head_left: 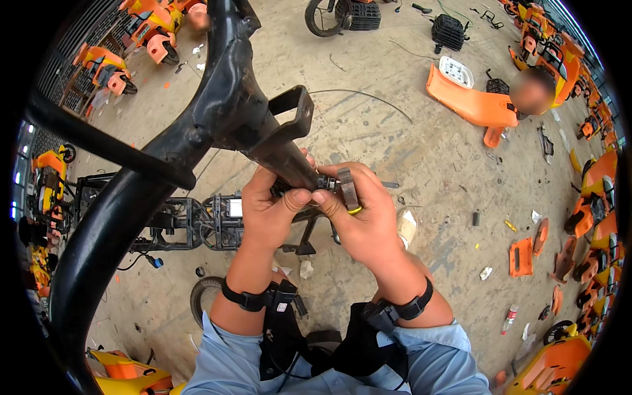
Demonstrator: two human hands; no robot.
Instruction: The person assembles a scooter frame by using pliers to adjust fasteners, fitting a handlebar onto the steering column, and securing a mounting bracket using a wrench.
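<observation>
A black metal scooter frame (197,125) slants across the left and top of the view, and its thick tube (280,155) ends between my hands. My left hand (270,207) is closed around the end of this tube, its thumb in front and its other fingers partly hidden behind. Against the tube's end, my right hand (362,210) is closed on a small metal fitting (327,184). A grey curved metal piece (347,189) with a yellow edge lies within the right hand's fingers; its kind is unclear. Both thumbs nearly meet.
Below the tube lies another black frame (178,224) on the concrete floor. A tyre (206,299) is near my left forearm. An orange body panel (467,102) lies at the upper right, beside a person (532,91). Orange scooters (158,26) line both sides.
</observation>
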